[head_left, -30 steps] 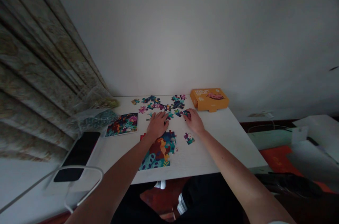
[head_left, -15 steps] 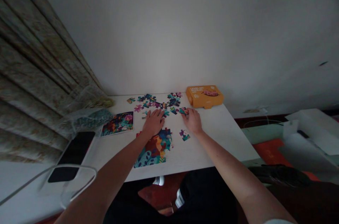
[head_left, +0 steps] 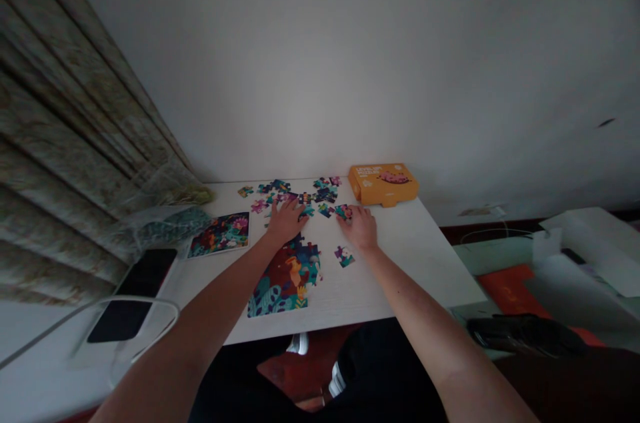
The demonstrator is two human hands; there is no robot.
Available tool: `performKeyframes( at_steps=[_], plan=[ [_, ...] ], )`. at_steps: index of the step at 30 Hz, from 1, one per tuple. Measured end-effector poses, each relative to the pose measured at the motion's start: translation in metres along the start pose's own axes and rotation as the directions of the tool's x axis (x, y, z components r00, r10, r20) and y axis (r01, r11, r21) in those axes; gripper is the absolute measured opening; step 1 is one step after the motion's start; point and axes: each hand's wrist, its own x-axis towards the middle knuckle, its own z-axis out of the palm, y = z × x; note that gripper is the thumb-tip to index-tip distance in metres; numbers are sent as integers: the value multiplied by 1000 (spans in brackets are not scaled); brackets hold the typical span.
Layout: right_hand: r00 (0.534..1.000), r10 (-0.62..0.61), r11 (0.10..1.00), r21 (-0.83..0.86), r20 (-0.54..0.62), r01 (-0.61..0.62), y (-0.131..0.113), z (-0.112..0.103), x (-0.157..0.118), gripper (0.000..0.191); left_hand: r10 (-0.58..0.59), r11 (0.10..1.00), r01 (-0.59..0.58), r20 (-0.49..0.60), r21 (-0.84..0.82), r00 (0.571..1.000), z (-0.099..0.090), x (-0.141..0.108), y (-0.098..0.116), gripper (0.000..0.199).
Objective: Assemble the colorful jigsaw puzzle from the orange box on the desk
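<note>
White tabletop carries an assembled jigsaw section below loose pieces, spread flat within reach of both hands. Left hand lies open, palm down, holding nothing visible. Right hand curves over a teal-and-red piece, its grip unclear. Orange box sits at the far edge; a printed picture card lies left, near a curtain.

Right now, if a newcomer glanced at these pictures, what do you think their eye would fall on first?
The bright orange cardboard puzzle box stands out first, at the far edge of the white table. Nearer the front lies a colourful, partly assembled jigsaw puzzle, below a scatter of loose teal and purple pieces. The bare left hand lies spread among those pieces, and the right hand sits near the box.
</note>
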Motion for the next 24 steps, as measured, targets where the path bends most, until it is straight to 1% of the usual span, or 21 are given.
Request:
performKeyframes(
  at_steps=[5, 8, 10, 12, 14, 16, 19, 24],
  plan=[
    [1000, -8, 999, 39, -1, 8, 2, 3, 1, 29, -81, 997, 81, -29, 12, 996, 3, 14, -9, 48],
    [1000, 3, 999, 55, -16, -2, 3, 5, 1, 30, -121, 993, 121, -62, 1, 991, 3, 21, -7, 48],
    [1000, 4, 999, 54, -18, -3, 3, 6, 1, 30, -69, 997, 68, -66, -21, 995, 5, 24, 1, 47],
    [1000, 2, 999, 43, -12, -1, 3, 5, 1, 31, 46, 998, -49, -53, -48, 998, 8, 27, 13, 46],
    [1000, -9, 999, 34, -2, 9, 3, 5, 1, 31, 169, 983, -170, -21, -71, 985, 12, 29, 26, 45],
    [1000, -29, 999, 34, 11, 29, 3, 4, 2, 31, 244, 966, -242, 15, -88, 970, 15, 31, 37, 44],
    [999, -40, 999, 31, 19, 39, 3, 4, 2, 31, 254, 963, -250, 39, -99, 966, 15, 35, 46, 39],
    [1000, 3, 1000, 4, 12, -4, -2, 0, 2, 30, 210, 976, -208, 16, -63, 978, 7, 36, 47, 31]
  ],
)
